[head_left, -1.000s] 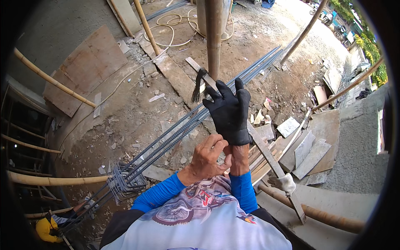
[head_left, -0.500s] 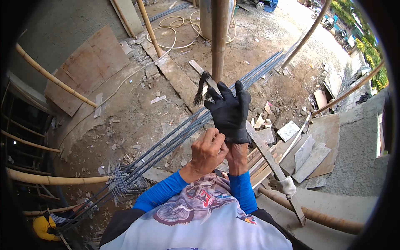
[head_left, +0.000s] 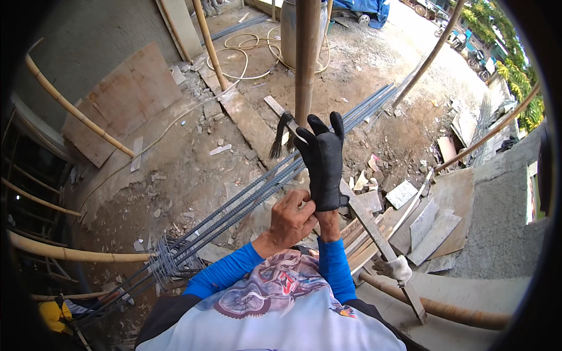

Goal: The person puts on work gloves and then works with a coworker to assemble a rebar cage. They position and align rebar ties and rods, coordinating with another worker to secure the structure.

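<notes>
My bare left hand (head_left: 291, 217) is closed, its fingertips pinching the cuff of a black work glove (head_left: 329, 196) at my right wrist. The glove covers my right hand (head_left: 324, 158), which is raised with its fingers stretched and spread. Beyond the gloved hand, a dark bunch of thin wires (head_left: 282, 136) hangs over a narrow wooden batten (head_left: 366, 219), partly hidden behind that hand. Farther down the same batten lies a whitish glove (head_left: 396, 269). Below and behind my hands, a bundle of ribbed steel bars (head_left: 234, 213) runs diagonally.
Bent steel ties (head_left: 174, 257) cluster around the bars at left. Bamboo poles (head_left: 88, 255) stand and cross on several sides, with one thick upright pole (head_left: 306, 58) ahead. A hose (head_left: 246, 42) coils near a drum. Boards (head_left: 433, 231) and rubble lie at right. Another person (head_left: 55, 316) is at lower left.
My gloved right hand has turned more edge-on and shifted slightly right. My left hand stays at its cuff, a little lower. The view has shifted slightly.
</notes>
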`<action>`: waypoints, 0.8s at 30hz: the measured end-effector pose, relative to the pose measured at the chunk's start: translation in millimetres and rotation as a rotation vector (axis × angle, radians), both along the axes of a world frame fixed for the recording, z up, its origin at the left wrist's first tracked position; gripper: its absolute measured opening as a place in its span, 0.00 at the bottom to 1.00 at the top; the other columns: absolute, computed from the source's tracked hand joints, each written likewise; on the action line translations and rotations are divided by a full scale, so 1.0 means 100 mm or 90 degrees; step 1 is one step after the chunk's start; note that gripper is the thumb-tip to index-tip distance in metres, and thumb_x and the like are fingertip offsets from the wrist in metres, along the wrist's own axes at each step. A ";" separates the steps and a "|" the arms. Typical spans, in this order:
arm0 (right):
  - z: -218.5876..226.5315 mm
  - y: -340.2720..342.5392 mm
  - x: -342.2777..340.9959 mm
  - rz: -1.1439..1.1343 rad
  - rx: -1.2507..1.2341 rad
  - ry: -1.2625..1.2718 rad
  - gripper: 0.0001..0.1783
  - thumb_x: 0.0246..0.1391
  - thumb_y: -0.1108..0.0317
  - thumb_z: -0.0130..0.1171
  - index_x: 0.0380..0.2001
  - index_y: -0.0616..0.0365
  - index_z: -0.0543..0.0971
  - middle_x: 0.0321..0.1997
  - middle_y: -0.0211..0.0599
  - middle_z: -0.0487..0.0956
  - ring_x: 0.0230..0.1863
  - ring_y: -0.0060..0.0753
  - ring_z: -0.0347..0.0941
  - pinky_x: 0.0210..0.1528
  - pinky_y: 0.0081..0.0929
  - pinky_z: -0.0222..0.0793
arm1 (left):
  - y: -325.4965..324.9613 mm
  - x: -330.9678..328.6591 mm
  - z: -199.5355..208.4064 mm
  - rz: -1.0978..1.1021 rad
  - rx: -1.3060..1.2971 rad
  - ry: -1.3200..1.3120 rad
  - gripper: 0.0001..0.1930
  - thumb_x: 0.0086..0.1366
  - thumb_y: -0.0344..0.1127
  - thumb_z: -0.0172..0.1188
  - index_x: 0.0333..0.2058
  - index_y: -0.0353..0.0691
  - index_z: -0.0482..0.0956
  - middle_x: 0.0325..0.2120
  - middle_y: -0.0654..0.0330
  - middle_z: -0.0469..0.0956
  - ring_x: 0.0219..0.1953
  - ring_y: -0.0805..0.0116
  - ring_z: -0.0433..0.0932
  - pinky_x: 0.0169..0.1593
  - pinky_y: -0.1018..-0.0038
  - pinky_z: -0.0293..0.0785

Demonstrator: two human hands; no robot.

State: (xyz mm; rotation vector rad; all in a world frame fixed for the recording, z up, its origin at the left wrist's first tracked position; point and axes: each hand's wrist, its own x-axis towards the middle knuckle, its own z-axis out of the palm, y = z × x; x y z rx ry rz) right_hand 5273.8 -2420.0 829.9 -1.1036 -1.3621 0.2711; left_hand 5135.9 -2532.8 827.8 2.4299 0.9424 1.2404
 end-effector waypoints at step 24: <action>-0.29 0.35 -0.05 0.343 -0.021 0.260 0.32 0.65 0.67 0.62 0.69 0.55 0.63 0.57 0.45 0.78 0.51 0.40 0.79 0.63 0.41 0.76 | 0.11 0.22 -0.30 0.052 -0.085 -0.141 0.06 0.54 0.21 0.61 0.31 0.31 0.75 0.37 0.51 0.70 0.42 0.55 0.70 0.46 0.62 0.71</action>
